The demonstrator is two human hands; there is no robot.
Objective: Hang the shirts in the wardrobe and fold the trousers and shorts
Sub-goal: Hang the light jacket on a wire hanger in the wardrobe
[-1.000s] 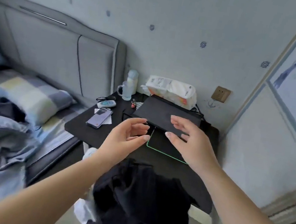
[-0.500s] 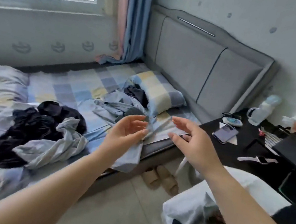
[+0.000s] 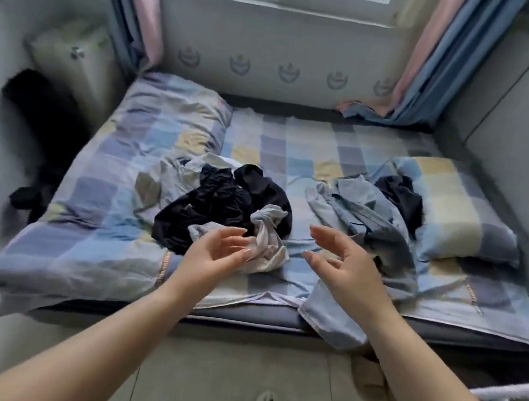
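Left hand [image 3: 218, 253] and right hand [image 3: 345, 270] raised over bed [image 3: 111, 197], fingers relaxed, holding nothing. Dark clothes [image 3: 220, 205] mid-bed; blue shirt [image 3: 368, 216] beside pillow [image 3: 452, 209].

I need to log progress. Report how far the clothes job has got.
Done: nothing visibly; no garment looks folded or hung. In hand: nothing; the left hand and right hand hover open above the bed. Left: the dark and pale clothes pile, the blue-grey garments hanging over the bed's edge, and a dark item on the pillow. No wardrobe in view.
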